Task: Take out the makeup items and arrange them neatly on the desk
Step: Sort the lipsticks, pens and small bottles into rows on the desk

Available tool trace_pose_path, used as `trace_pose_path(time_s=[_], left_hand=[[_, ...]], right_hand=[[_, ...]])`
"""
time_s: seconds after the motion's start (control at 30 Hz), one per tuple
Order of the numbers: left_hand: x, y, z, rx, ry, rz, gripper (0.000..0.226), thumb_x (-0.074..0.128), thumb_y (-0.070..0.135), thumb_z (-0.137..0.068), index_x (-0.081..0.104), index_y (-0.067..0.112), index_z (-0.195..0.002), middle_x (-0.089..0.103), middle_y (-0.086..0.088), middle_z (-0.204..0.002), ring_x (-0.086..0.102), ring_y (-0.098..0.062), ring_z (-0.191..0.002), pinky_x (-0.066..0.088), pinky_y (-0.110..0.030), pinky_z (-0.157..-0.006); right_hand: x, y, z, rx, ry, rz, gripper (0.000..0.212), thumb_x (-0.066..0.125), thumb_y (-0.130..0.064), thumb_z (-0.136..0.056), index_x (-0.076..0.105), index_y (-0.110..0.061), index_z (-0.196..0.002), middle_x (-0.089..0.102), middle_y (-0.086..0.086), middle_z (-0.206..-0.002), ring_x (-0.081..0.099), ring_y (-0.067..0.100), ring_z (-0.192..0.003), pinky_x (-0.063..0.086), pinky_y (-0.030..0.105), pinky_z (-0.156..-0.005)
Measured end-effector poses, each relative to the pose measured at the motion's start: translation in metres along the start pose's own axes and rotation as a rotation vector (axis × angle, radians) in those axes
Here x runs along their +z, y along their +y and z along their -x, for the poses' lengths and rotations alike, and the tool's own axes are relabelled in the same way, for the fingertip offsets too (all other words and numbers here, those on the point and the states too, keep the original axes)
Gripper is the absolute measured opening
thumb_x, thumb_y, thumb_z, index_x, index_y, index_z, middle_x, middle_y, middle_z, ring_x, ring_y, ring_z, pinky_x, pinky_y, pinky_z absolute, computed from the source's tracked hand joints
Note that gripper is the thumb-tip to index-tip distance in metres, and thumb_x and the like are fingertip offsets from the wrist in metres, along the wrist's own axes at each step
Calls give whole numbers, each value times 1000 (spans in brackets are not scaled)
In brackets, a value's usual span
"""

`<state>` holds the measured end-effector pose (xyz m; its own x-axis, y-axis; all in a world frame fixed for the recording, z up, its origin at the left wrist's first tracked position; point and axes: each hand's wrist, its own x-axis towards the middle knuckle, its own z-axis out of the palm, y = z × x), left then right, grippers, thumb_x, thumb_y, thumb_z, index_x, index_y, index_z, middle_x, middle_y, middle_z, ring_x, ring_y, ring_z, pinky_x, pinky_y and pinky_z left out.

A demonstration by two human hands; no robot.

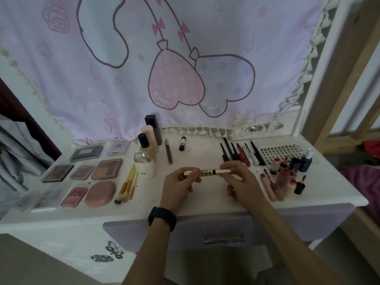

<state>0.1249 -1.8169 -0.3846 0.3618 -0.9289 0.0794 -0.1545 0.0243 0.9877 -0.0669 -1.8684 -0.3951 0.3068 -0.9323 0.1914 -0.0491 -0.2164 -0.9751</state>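
A gold mascara tube (207, 172) with a printed label is held level above the middle of the white desk (205, 204). My left hand (179, 187) pinches its left end and my right hand (239, 182) pinches its right end. Makeup lies in groups on the desk: several palettes (107, 168) and compacts (100, 193) on the left, brushes (128, 183), foundation bottles (151, 138), a row of eyeliner pencils (240, 153), and lip tubes (282, 182) on the right.
A clear lidded box with a lash tray (277, 154) stands at the back right. A thin lip pencil (168, 151) and a small black-capped tube (182, 144) lie at the back centre. A printed pink cloth (185, 58) hangs behind. The purple drawer (216, 233) below is closed.
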Motion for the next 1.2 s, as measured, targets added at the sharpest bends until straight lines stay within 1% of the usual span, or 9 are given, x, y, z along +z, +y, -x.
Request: trace_pose_path(time_s=[0.13, 0.23, 0.33, 0.53, 0.63, 0.73, 0.83, 1.0, 1.2], left_hand=[[0, 0, 0, 2, -1, 1, 16, 66, 26, -95, 75, 15, -100, 75, -2, -79, 51, -3, -53, 40, -13, -48], [-1, -1, 0, -8, 8, 8, 17, 65, 27, -95, 75, 15, -101, 75, -2, -80, 51, -4, -53, 40, -14, -48], [-1, -1, 0, -14, 8, 24, 17, 66, 28, -95, 75, 15, -101, 75, -3, -80, 51, -5, -53, 40, -14, -48], [1, -1, 0, -8, 34, -3, 20, 64, 31, -95, 75, 15, -98, 74, -1, -78, 52, -6, -53, 41, -14, -48], [0, -1, 0, -10, 27, 2, 18, 64, 31, -95, 75, 16, -97, 74, -1, -77, 52, -6, -53, 41, -14, -48], [-1, 0, 0, -18, 33, 19, 19, 65, 31, -95, 75, 15, -97, 74, -1, -76, 52, -7, -53, 40, -16, -47], [-1, 0, 1, -15, 30, 24, 23, 64, 32, -95, 75, 12, -95, 73, -1, -74, 52, -8, -54, 40, -17, -47], [1, 1, 1, -28, 60, 30, 30, 61, 38, -96, 73, 11, -92, 71, 2, -71, 52, -8, -54, 40, -17, -46], [-1, 0, 1, -36, 90, 100, 30, 60, 38, -97, 72, 11, -90, 71, 0, -72, 53, -8, -53, 40, -18, -45]], right_hand=[[1, -4, 2, 36, -1, -40, 21, 67, -30, -95, 62, -40, -112, 66, -17, -104, 66, 20, -58, 49, 26, -47], [5, -5, -1, 70, 7, 36, 26, 58, -54, -94, 64, -30, -103, 72, -6, -83, 56, 13, -48, 45, 24, -45], [5, -2, -1, 49, 23, 59, 20, 54, -40, -101, 66, -26, -93, 67, -3, -70, 51, 8, -47, 41, 21, -46], [2, -2, 3, -4, 19, -8, 23, 57, -9, -98, 62, -32, -102, 65, -13, -90, 61, 15, -56, 46, 22, -47], [5, -4, 3, 32, 23, 4, 18, 63, -28, -97, 58, -33, -114, 65, -15, -103, 63, 14, -56, 47, 23, -47], [7, -6, 0, 82, 25, 71, 22, 53, -49, -98, 62, -29, -99, 71, -8, -81, 55, 10, -49, 44, 22, -46], [7, -3, 0, 59, 30, 110, 28, 48, -40, -104, 63, -25, -86, 64, -7, -67, 48, 7, -50, 40, 25, -49], [6, -3, 4, -26, 68, 23, 17, 49, -17, -104, 61, -29, -103, 66, -6, -86, 53, 10, -50, 43, 22, -47], [5, -1, 6, -53, 86, 46, 23, 47, -12, -104, 58, -33, -105, 61, 0, -81, 56, 12, -52, 46, 26, -48]])
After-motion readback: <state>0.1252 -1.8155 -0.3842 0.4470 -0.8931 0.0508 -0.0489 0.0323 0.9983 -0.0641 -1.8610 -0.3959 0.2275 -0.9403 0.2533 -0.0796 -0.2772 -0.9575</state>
